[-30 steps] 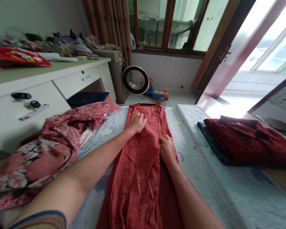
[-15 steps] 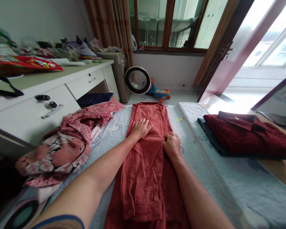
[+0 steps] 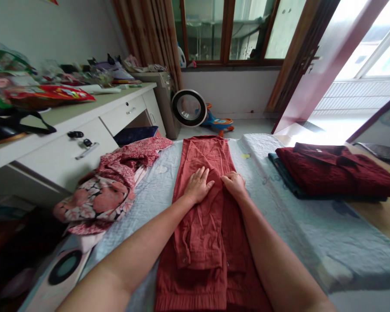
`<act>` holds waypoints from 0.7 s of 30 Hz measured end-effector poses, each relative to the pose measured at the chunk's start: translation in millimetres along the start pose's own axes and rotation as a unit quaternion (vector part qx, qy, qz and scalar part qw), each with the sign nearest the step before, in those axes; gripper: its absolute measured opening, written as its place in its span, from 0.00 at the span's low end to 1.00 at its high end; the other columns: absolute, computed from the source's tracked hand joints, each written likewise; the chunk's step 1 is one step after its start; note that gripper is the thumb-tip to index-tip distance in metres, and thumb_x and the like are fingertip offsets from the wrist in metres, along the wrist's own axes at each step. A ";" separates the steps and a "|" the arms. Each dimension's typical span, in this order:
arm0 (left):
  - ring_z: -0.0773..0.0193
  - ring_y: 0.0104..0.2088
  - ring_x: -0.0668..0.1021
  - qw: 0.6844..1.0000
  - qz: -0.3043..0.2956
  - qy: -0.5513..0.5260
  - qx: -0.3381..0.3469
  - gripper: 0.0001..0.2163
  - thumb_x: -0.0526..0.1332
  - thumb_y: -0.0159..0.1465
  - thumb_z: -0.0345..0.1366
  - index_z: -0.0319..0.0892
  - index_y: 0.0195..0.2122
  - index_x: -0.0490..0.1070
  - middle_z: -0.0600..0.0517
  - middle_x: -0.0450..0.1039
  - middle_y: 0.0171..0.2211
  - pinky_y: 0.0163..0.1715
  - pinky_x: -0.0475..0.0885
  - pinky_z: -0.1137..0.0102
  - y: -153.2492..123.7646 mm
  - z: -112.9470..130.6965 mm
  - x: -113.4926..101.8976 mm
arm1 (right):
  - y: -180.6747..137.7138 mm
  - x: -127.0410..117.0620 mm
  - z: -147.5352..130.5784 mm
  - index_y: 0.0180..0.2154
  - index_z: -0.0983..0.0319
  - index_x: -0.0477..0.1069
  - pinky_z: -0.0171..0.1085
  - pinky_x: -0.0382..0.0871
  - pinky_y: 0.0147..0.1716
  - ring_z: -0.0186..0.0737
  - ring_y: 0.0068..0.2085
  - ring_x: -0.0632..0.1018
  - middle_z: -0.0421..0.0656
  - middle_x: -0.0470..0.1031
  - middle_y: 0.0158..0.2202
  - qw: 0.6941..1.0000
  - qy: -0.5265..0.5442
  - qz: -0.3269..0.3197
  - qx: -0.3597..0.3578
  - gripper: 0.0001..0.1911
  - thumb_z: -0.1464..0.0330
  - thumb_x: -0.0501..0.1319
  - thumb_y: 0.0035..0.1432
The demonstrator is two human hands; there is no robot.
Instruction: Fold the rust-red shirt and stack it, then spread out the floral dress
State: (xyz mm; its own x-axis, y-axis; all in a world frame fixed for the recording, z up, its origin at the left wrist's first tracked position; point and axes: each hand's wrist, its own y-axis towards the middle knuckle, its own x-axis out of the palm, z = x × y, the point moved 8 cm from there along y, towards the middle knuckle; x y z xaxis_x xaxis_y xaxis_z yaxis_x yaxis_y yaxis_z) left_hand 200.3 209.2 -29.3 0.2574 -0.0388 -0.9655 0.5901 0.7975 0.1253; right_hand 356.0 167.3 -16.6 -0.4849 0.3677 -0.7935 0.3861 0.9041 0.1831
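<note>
A rust-red long-sleeved shirt [image 3: 199, 234] lies lengthwise on the pale blue bed cover, its sides folded inward. Its sleeves run down the middle with the cuffs toward me, and a gathered hem shows at the near end. My left hand [image 3: 197, 186] rests flat on the upper part of the cloth, fingers stretched out. Close beside it on the right, my right hand [image 3: 234, 184] has its fingers curled and pinched on the folded cloth near the sleeve's edge.
Crumpled floral clothes [image 3: 100, 197] lie to the left, by a white desk [image 3: 110, 125] crowded with things. Folded dark red and dark green clothes [image 3: 331, 173] are stacked on the right. Beyond the bed are an open washing-machine door [image 3: 189, 108] and a blue ride-on toy [image 3: 217, 122].
My left hand has slid slightly toward me and to the right over the shirt. My right hand has shifted slightly up along the fold. The view has tilted, showing more of the near hem.
</note>
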 end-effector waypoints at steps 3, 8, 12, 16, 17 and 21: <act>0.52 0.70 0.52 1.000 0.008 0.015 -0.009 0.33 0.44 0.70 0.54 0.40 0.70 0.47 0.42 0.47 0.70 0.67 0.51 0.56 -5.6 2.1 1.2 | -0.8 -0.8 -2.0 0.24 0.61 0.75 0.34 0.59 0.36 0.37 0.36 0.73 0.42 0.76 0.33 0.999 0.050 0.015 -0.007 0.12 0.65 0.56 0.53; 0.51 0.69 0.53 1.000 0.008 0.013 -0.014 0.33 0.43 0.69 0.56 0.43 0.70 0.46 0.43 0.47 0.70 0.66 0.53 0.54 -5.6 3.3 -0.6 | -2.5 -6.1 -7.0 0.26 0.61 0.72 0.35 0.61 0.34 0.37 0.31 0.70 0.42 0.73 0.27 0.995 0.085 0.045 -0.005 0.11 0.67 0.53 0.54; 0.52 0.69 0.53 1.000 0.012 0.012 -0.018 0.33 0.42 0.69 0.56 0.43 0.70 0.47 0.44 0.49 0.70 0.66 0.52 0.55 -6.2 4.3 -3.6 | -4.6 -5.2 -11.8 0.30 0.60 0.69 0.35 0.61 0.34 0.38 0.31 0.70 0.41 0.72 0.28 0.991 0.129 0.038 0.008 0.10 0.66 0.50 0.57; 0.54 0.69 0.53 1.000 0.006 0.007 -0.020 0.33 0.41 0.69 0.56 0.42 0.70 0.48 0.44 0.49 0.70 0.67 0.51 0.56 -6.7 4.2 -3.1 | -7.3 -0.4 -11.3 0.39 0.61 0.67 0.33 0.61 0.28 0.36 0.26 0.68 0.36 0.68 0.24 0.988 0.153 0.016 0.026 0.12 0.62 0.54 0.55; 0.54 0.69 0.53 1.000 0.006 0.006 -0.019 0.33 0.41 0.69 0.56 0.42 0.70 0.47 0.44 0.49 0.70 0.67 0.51 0.56 -6.7 4.1 -2.8 | -8.4 1.7 -10.9 0.41 0.61 0.67 0.33 0.60 0.27 0.35 0.24 0.67 0.34 0.67 0.23 0.987 0.160 0.003 0.026 0.14 0.62 0.55 0.53; 0.53 0.69 0.53 1.000 0.014 0.005 -0.015 0.34 0.41 0.69 0.57 0.40 0.70 0.48 0.42 0.49 0.70 0.67 0.51 0.56 -6.5 3.5 -1.9 | -15.1 7.8 -7.0 0.44 0.60 0.65 0.31 0.58 0.24 0.33 0.22 0.64 0.30 0.64 0.22 0.976 0.214 -0.041 0.016 0.20 0.63 0.59 0.47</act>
State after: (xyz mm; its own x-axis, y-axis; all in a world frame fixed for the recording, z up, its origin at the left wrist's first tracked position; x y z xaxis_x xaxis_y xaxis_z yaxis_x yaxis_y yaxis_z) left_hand 198.6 202.0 -27.5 0.2657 -0.0097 -0.9640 0.5590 0.8162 0.1459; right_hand 340.8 158.1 -21.4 -0.7959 0.3581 -0.4882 0.3539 0.9294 0.1048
